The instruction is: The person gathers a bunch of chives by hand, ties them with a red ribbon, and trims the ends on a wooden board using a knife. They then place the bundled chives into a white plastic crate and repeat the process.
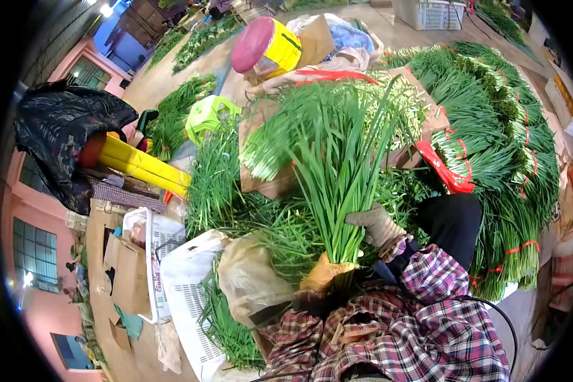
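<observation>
My left hand (pixel 323 274), in a yellowish glove, grips the base of a bunch of long green chives (pixel 337 172) that fans upward. My right hand (pixel 377 224), in a grey glove, presses against the right side of the same bunch near its base. Both plaid sleeves (pixel 395 318) fill the lower middle. Loose chives (pixel 229 184) lie heaped under and left of the bunch.
Tied chive bundles with red bands (pixel 503 146) are stacked at right. A white plastic crate (pixel 184 293) sits lower left, beside cardboard (pixel 124 267). Yellow tubes (pixel 146 167), a green stool (pixel 210 114), a pink-lidded jar (pixel 264 44) and a dark bag (pixel 63 134) lie beyond.
</observation>
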`<state>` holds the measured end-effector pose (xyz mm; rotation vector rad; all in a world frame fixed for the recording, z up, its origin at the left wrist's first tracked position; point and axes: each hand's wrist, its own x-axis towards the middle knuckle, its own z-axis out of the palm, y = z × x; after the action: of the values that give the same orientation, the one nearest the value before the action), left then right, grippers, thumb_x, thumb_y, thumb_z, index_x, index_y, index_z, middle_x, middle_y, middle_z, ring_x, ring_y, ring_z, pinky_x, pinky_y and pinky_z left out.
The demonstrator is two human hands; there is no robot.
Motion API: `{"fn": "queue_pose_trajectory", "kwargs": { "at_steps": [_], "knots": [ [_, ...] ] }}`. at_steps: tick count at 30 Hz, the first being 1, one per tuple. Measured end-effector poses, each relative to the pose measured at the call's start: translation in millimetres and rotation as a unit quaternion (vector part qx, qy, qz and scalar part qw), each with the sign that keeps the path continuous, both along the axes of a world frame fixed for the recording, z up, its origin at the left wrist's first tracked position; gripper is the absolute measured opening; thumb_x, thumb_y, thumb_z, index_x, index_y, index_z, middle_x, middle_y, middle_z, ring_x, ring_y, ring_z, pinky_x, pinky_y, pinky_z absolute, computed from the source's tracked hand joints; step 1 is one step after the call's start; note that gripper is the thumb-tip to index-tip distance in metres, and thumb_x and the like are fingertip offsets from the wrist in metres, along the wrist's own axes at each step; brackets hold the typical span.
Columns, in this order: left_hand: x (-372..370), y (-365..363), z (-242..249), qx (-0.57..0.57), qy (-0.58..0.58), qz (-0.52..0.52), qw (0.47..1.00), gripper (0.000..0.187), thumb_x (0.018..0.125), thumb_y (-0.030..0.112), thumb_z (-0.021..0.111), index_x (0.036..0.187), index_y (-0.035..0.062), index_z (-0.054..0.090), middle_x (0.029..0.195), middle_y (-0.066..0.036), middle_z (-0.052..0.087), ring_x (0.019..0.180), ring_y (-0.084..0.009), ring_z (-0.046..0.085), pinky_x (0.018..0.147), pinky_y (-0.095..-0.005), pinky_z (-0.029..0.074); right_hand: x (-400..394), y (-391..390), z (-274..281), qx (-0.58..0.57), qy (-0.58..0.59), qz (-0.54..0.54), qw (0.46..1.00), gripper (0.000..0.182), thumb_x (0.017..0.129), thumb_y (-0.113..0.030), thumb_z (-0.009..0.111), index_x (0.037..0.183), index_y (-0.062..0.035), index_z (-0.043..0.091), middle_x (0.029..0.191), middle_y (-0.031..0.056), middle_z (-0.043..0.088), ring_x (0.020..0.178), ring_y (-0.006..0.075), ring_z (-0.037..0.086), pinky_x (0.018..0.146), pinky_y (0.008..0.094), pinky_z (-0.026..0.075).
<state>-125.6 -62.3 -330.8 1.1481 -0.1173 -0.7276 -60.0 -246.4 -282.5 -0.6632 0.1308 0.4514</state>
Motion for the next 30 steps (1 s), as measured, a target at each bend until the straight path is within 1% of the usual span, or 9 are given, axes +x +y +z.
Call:
{"fn": "queue_pose_trajectory", "kwargs": {
  "at_steps": [9, 13, 17, 18, 20, 23, 26, 28, 30],
  "knots": [
    [0.1, -3.5, 25.1, -0.005, 0.035, 0.008, 0.999, 0.043, 0.077, 0.007, 0.070, 0.115, 0.0004, 0.050, 0.100, -0.013, 0.064, 0.083, -0.0178, 0.062, 0.073, -0.0300, 0.052, 10.6, 3.3, 9.5, 0.005, -0.001, 0.008, 1.000, 0.047, 0.069, -0.001, 0.071, 0.113, 0.0027, 0.055, 0.102, 0.0114, 0.064, 0.089, 0.0225, 0.063, 0.080, 0.0337, 0.051],
    [8.6, -10.0, 62.1, 0.074, 0.070, 0.031, 0.994, 0.042, 0.074, 0.012, 0.074, 0.108, -0.0009, 0.053, 0.090, -0.011, 0.064, 0.071, -0.0158, 0.060, 0.064, -0.0276, 0.050, 17.1, -4.5, 24.9, -0.040, -0.040, 0.004, 0.998, 0.044, 0.071, -0.008, 0.067, 0.112, 0.0027, 0.055, 0.100, 0.0098, 0.063, 0.090, 0.0216, 0.061, 0.083, 0.0335, 0.048],
    [53.3, -3.2, 111.7, 0.098, -0.004, 0.017, 0.995, 0.046, 0.074, 0.013, 0.074, 0.110, -0.0005, 0.049, 0.090, -0.010, 0.060, 0.074, -0.0154, 0.057, 0.063, -0.0271, 0.049, 48.0, -12.9, 38.9, -0.079, -0.059, -0.025, 0.995, 0.051, 0.074, -0.013, 0.068, 0.119, 0.0021, 0.049, 0.105, 0.0100, 0.060, 0.094, 0.0216, 0.059, 0.084, 0.0330, 0.048],
    [66.2, -0.2, 126.3, 0.092, -0.006, 0.040, 0.995, 0.048, 0.073, 0.012, 0.074, 0.111, -0.0006, 0.048, 0.087, -0.009, 0.059, 0.070, -0.0150, 0.057, 0.061, -0.0273, 0.049, 56.0, -3.3, 56.8, -0.030, -0.103, -0.066, 0.992, 0.051, 0.077, -0.014, 0.066, 0.121, 0.0022, 0.047, 0.109, 0.0107, 0.058, 0.096, 0.0205, 0.057, 0.081, 0.0320, 0.048],
    [101.3, 22.0, 139.4, 0.094, -0.064, 0.027, 0.993, 0.047, 0.072, 0.011, 0.073, 0.111, -0.0002, 0.049, 0.087, -0.009, 0.059, 0.065, -0.0147, 0.056, 0.057, -0.0275, 0.049, 76.8, -6.6, 78.8, 0.015, -0.158, 0.006, 0.987, 0.048, 0.081, -0.017, 0.064, 0.122, 0.0022, 0.046, 0.112, 0.0111, 0.057, 0.097, 0.0200, 0.056, 0.080, 0.0314, 0.047],
    [156.7, 52.9, 184.2, 0.134, -0.142, -0.005, 0.981, 0.044, 0.072, 0.012, 0.071, 0.109, -0.0003, 0.050, 0.083, -0.009, 0.059, 0.062, -0.0143, 0.056, 0.053, -0.0273, 0.049, 112.0, 2.4, 87.1, -0.001, -0.267, 0.023, 0.963, 0.043, 0.086, -0.027, 0.058, 0.116, 0.0032, 0.052, 0.092, 0.0066, 0.056, 0.076, 0.0140, 0.052, 0.069, 0.0243, 0.042],
    [209.1, 79.4, 223.9, 0.162, -0.146, 0.011, 0.976, 0.044, 0.071, 0.012, 0.071, 0.108, 0.0001, 0.051, 0.080, -0.009, 0.060, 0.061, -0.0136, 0.057, 0.051, -0.0267, 0.048, 116.9, 15.2, 98.4, -0.087, -0.210, 0.023, 0.973, 0.036, 0.088, -0.022, 0.055, 0.112, 0.0038, 0.054, 0.083, 0.0040, 0.053, 0.068, 0.0112, 0.047, 0.064, 0.0221, 0.039],
    [243.9, 95.3, 216.7, 0.169, -0.171, 0.003, 0.971, 0.044, 0.070, 0.010, 0.072, 0.108, 0.0010, 0.052, 0.082, -0.009, 0.062, 0.060, -0.0134, 0.056, 0.052, -0.0260, 0.048, 121.7, 22.8, 66.5, -0.009, -0.177, 0.072, 0.981, 0.033, 0.087, -0.013, 0.057, 0.114, 0.0047, 0.053, 0.083, 0.0050, 0.056, 0.068, 0.0125, 0.049, 0.060, 0.0239, 0.041],
    [276.0, 113.2, 195.4, 0.249, -0.185, 0.012, 0.950, 0.026, 0.072, 0.012, 0.072, 0.092, 0.0017, 0.060, 0.075, -0.002, 0.059, 0.061, -0.0105, 0.053, 0.055, -0.0247, 0.045, 120.3, 30.0, 23.6, -0.051, -0.073, 0.060, 0.994, 0.039, 0.085, -0.009, 0.061, 0.119, 0.0055, 0.050, 0.091, 0.0106, 0.061, 0.073, 0.0161, 0.056, 0.061, 0.0269, 0.046]
  ]
}}
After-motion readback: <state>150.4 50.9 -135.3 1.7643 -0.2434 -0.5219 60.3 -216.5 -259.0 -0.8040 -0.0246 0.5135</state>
